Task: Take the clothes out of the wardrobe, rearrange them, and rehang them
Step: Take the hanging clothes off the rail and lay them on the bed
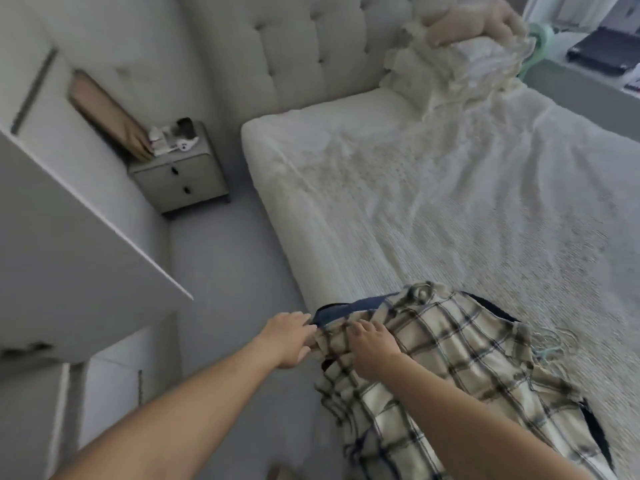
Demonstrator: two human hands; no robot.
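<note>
Both hands (pixel 289 339) (pixel 372 346) touch plaid shirt (pixel 450 358) on white bed (pixel 485 202) beside grey floor (pixel 235 278).

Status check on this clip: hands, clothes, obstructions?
Left hand grips plaid shirt edge; right hand rests on it. Shirt lies over navy garment on bed. Nothing obstructing.
</note>
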